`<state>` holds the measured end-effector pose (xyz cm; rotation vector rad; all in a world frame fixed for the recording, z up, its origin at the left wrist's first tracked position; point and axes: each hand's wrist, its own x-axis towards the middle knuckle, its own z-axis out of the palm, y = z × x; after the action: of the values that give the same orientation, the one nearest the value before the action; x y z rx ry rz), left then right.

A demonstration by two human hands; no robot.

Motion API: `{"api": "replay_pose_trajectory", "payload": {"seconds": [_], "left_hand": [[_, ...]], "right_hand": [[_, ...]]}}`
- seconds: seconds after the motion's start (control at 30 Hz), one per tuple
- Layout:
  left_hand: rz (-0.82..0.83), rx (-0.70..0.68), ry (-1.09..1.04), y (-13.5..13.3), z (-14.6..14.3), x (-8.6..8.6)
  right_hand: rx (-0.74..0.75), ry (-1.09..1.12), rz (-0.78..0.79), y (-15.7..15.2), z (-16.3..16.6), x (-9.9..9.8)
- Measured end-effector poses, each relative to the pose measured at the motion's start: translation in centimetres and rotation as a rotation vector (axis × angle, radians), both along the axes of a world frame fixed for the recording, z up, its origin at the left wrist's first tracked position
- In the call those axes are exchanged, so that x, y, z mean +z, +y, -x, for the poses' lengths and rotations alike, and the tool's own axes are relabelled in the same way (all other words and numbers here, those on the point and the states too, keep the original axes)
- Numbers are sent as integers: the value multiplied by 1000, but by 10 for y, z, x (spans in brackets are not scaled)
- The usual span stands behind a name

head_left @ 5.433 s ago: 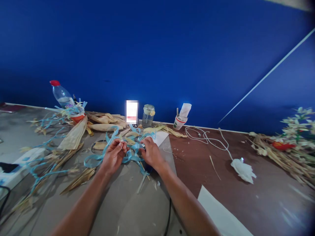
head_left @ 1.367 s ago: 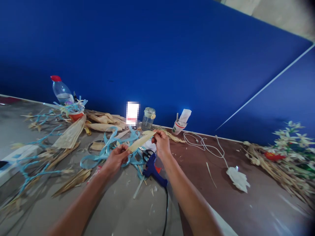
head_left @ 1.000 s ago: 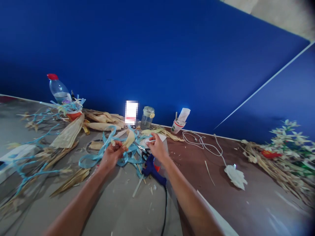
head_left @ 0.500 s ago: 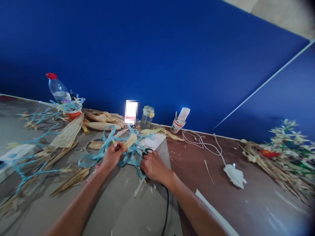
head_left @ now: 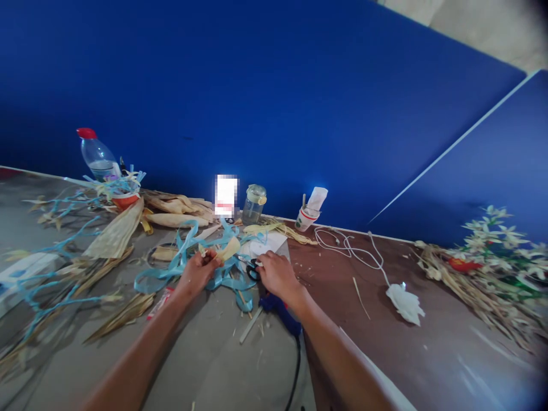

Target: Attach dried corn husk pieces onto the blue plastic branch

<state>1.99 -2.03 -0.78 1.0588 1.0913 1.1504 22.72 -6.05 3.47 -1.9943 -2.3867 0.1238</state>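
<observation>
My left hand [head_left: 198, 275] pinches a pale strip of corn husk [head_left: 229, 250] above a tangle of light blue ribbon [head_left: 222, 278]. Black-handled scissors [head_left: 252, 273] are gripped in my right hand [head_left: 276, 275], blades pointing left towards the husk and apart from it. Part of the handles is hidden by the fingers. Just below that hand, a dark blue glue gun [head_left: 280, 314] lies on the table with its black cord running down. A pale stick [head_left: 250, 325] lies by it.
Dried husks [head_left: 180, 208], a clear jar [head_left: 254, 204] and a white cup [head_left: 307, 218] line the blue wall. At left stand a red-capped bottle [head_left: 97, 157] and blue-stemmed husk flowers [head_left: 47, 297]. A white cable [head_left: 355, 251] and white flowers [head_left: 499, 234] are at right.
My right hand has moved slightly up and right with the scissors, away from the glue gun, which now shows below it. The left hand with the husk has barely moved.
</observation>
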Motion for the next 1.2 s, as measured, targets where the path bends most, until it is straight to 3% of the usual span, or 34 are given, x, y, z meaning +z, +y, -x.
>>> {"api": "replay_pose_trajectory", "payload": {"seconds": [0.23, 0.43, 0.53, 0.63, 0.77, 0.83, 1.03, 1.2], "left_hand": [[22, 15, 22, -2, 1, 8], [17, -7, 10, -1, 1, 7], [26, -7, -9, 0, 1, 6], [30, 0, -28, -1, 0, 8], [17, 10, -39, -4, 0, 11], [17, 18, -47, -4, 0, 11], [35, 46, -143, -2, 3, 7], [70, 59, -198, -3, 4, 14]], "right_hand": [[-1, -106, 46, 15, 14, -15], [13, -47, 53, 20, 13, -11], [-33, 147, 69, 22, 5, -9], [-134, 516, 120, 24, -5, -10], [-207, 1169, 395, 20, -15, -14], [-197, 1388, 511, 16, -15, -14], [-191, 1642, 594, 2, -11, -2], [-110, 1524, 666, -12, -12, 7]]}}
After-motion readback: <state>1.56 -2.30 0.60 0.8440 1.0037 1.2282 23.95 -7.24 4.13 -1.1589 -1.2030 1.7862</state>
